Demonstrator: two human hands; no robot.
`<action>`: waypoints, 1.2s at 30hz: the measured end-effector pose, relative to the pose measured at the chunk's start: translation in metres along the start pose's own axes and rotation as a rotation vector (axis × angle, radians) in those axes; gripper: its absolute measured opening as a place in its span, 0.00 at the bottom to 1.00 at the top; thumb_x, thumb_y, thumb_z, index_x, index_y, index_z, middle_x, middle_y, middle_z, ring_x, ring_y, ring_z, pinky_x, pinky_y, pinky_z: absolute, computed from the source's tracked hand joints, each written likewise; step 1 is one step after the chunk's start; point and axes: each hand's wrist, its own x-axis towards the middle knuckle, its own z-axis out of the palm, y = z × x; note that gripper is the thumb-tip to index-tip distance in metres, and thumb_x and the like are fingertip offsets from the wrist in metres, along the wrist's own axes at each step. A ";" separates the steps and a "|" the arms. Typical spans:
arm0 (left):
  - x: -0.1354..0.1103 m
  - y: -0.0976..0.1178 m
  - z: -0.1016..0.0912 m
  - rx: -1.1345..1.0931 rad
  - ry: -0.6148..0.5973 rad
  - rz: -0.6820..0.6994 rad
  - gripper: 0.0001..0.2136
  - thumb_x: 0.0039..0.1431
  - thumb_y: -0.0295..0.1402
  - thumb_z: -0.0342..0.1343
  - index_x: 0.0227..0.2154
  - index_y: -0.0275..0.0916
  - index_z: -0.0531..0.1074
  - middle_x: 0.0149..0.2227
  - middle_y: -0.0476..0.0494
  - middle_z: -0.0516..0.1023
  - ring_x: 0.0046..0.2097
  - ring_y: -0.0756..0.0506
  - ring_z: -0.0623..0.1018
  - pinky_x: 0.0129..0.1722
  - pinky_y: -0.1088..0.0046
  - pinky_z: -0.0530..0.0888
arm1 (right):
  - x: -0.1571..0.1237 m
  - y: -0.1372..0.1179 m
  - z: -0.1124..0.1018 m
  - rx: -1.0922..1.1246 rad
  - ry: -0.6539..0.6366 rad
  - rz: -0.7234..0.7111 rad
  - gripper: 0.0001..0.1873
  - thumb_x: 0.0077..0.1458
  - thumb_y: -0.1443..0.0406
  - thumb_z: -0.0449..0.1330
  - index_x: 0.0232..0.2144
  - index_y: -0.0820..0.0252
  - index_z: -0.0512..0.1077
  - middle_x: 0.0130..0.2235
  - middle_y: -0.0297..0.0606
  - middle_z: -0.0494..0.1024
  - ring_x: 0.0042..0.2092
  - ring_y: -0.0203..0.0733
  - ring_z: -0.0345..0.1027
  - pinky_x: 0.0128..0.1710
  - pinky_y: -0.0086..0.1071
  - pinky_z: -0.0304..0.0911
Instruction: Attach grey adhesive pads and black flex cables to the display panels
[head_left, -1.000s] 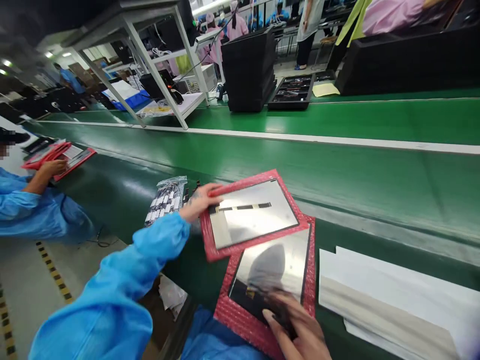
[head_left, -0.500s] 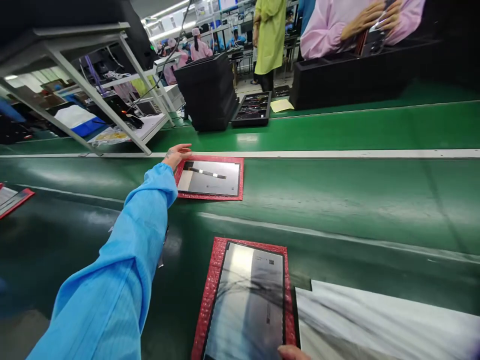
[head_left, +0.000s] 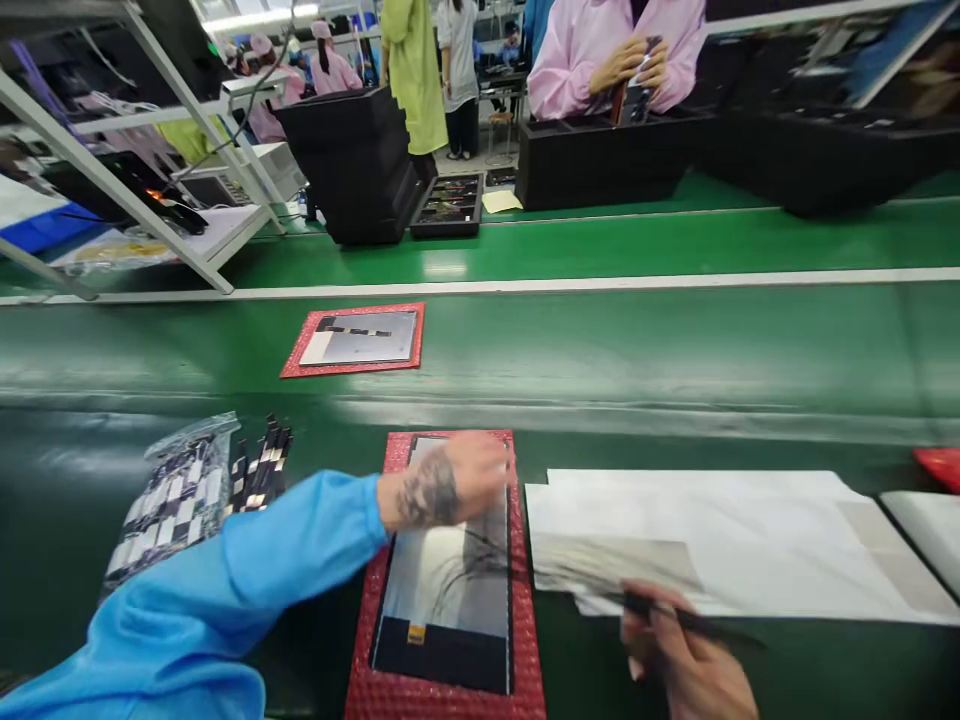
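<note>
A shiny display panel lies on a red bubble-wrap mat [head_left: 442,690] at the near edge of the green belt. My left hand [head_left: 450,482] hovers over or rests on the panel's top end; it is smeared by motion, so its fingers are unclear. My right hand [head_left: 690,660] is low at the right of the mat, closed around a thin dark tool [head_left: 686,618] whose tip points right over the white sheets [head_left: 712,520]. A second panel on a red mat [head_left: 358,340] lies farther out on the belt, with no hand near it.
A clear bag of small parts [head_left: 169,500] and loose dark strips [head_left: 262,462] lie left of my arm. Across the belt stand a stack of black trays [head_left: 352,170], a flat tray [head_left: 448,205] and people in pink coats. A red item [head_left: 939,466] shows at the right edge.
My left arm has pulled back from the far panel, which stays on the belt, and now sits over the near panel. My right hand has risen into view holding the thin tool.
</note>
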 end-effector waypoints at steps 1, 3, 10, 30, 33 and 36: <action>0.000 0.021 0.017 0.087 -0.091 0.095 0.14 0.66 0.39 0.51 0.46 0.38 0.77 0.53 0.38 0.78 0.54 0.40 0.76 0.59 0.60 0.69 | 0.006 -0.003 -0.012 0.002 0.042 0.018 0.27 0.32 0.39 0.70 0.28 0.50 0.82 0.20 0.36 0.76 0.20 0.42 0.66 0.20 0.33 0.69; 0.002 0.051 0.044 0.204 -0.177 0.145 0.22 0.67 0.46 0.50 0.56 0.38 0.71 0.60 0.35 0.73 0.60 0.37 0.71 0.63 0.54 0.65 | 0.015 -0.006 -0.033 -0.004 0.123 0.020 0.27 0.29 0.43 0.73 0.31 0.49 0.82 0.26 0.35 0.79 0.24 0.41 0.70 0.24 0.30 0.72; 0.041 0.060 0.079 0.214 -0.231 0.053 0.31 0.63 0.57 0.49 0.63 0.47 0.64 0.68 0.39 0.60 0.69 0.28 0.56 0.65 0.38 0.53 | 0.030 0.002 -0.044 0.013 0.026 -0.098 0.23 0.35 0.49 0.73 0.31 0.56 0.81 0.35 0.38 0.83 0.39 0.50 0.78 0.35 0.36 0.78; 0.042 0.037 0.099 0.167 -0.283 0.073 0.37 0.56 0.63 0.51 0.66 0.55 0.59 0.70 0.42 0.56 0.70 0.27 0.54 0.65 0.33 0.48 | 0.030 0.010 -0.028 -0.148 0.022 -0.214 0.21 0.44 0.48 0.68 0.28 0.58 0.75 0.25 0.38 0.79 0.28 0.48 0.74 0.30 0.38 0.71; 0.042 0.037 0.099 0.160 -0.301 0.068 0.37 0.56 0.62 0.52 0.66 0.55 0.58 0.70 0.41 0.55 0.70 0.26 0.54 0.64 0.31 0.49 | 0.031 0.010 -0.029 -0.159 0.025 -0.223 0.21 0.45 0.47 0.68 0.28 0.58 0.74 0.24 0.37 0.78 0.28 0.48 0.73 0.29 0.38 0.70; 0.042 0.036 0.100 0.169 -0.284 0.073 0.37 0.56 0.63 0.52 0.66 0.55 0.59 0.70 0.42 0.56 0.70 0.26 0.54 0.64 0.32 0.49 | 0.032 0.009 -0.029 -0.174 0.039 -0.240 0.21 0.44 0.47 0.68 0.26 0.58 0.74 0.22 0.36 0.76 0.26 0.47 0.72 0.27 0.38 0.69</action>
